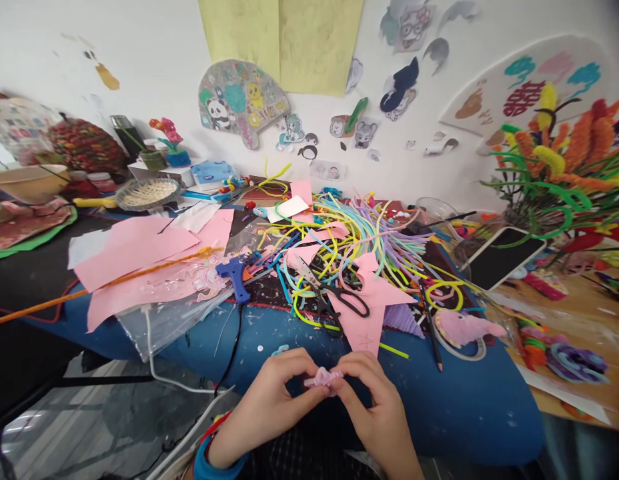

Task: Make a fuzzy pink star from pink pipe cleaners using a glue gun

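Between my two hands is a small, fuzzy pale-pink piece (323,379) that looks like twisted pipe cleaner. My left hand (284,390) pinches its left end between thumb and fingertips. At its right end, my right hand (372,397) pinches it the same way. Both hands hold it just in front of the blue mat's edge. Beyond them lies a pink paper sheet (364,327) with a pencil-drawn mark, and black-handled scissors (347,300) rest across it. The fingers partly cover the pink piece.
A blue glue gun (235,275) with a black cord lies left of a heap of coloured pipe cleaners (369,230). A pencil (432,333), a pink fuzzy shape (464,328) and a phone (504,257) are on the right. Pink paper (134,247) spreads at left.
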Tool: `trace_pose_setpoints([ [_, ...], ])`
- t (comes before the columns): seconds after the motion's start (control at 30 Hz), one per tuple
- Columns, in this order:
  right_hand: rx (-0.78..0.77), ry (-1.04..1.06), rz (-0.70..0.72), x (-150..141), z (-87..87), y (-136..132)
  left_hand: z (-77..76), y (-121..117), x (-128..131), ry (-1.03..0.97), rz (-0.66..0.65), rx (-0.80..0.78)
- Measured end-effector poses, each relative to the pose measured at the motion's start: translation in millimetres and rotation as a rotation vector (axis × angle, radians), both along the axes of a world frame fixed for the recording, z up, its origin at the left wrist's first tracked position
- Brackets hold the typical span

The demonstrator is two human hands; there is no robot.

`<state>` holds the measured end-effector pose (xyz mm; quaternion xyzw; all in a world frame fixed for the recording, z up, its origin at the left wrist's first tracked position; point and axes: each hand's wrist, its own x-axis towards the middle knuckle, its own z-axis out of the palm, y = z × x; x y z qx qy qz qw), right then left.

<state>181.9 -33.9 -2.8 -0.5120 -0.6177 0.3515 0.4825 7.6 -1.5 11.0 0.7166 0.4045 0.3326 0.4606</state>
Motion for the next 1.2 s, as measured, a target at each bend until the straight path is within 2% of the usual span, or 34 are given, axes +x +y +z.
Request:
trace_pose_setpoints([
  [0.1, -0.082, 0.048, 0.083, 5, 2.0, 0, 1.9, 0, -3, 0.031, -0.069, 0.014],
  [0.23, -0.242, 0.302, 0.217, 6, -4.5, 2, 2.2, 1, -5, -0.016, -0.143, 0.024],
  [0.37, -0.309, 0.453, 0.190, 4, -11.3, 4, 3.0, 1, -4, -0.011, -0.103, 0.088],
  [0.43, -0.276, 0.480, 0.146, 5, -12.3, 2, 1.4, 0, -4, 0.001, -0.050, 0.199],
  [0.5, -0.279, 0.532, 0.133, 8, -11.9, 0, -2.6, -1, -6, 0.015, -0.001, 0.400],
  [0.6, -0.378, 0.572, 0.141, 10, -10.4, -4, -10.6, -1, -11, 0.039, 0.032, 0.683],
  [0.7, -0.443, 0.520, 0.097, 7, -10.0, -6, -15.6, -1, -14, 0.072, -0.028, 0.734],
  [0.77, -0.446, 0.500, 0.052, 4, -10.1, -6, -16.3, -2, -14, 0.046, -0.068, 0.704],
  [0.83, -0.426, 0.492, 0.021, 1, -9.8, -5, -16.1, -3, -12, -0.039, -0.045, 0.602],
  [0.97, -0.389, 0.447, -0.034, -1, -8.4, -3, -16.6, -7, -7, -0.270, 0.105, 0.160],
  [1.03, -0.385, 0.425, -0.038, -1, -8.1, -3, -17.6, -8, -4, -0.314, 0.118, -0.027],
  [1.1, -0.378, 0.412, -0.033, -1, -7.9, -3, -18.7, -9, -1, -0.305, 0.120, -0.129],
  [1.2, -0.352, 0.391, -0.055, -4, -7.0, -4, -20.6, -10, 4, -0.264, 0.167, -0.174],
])
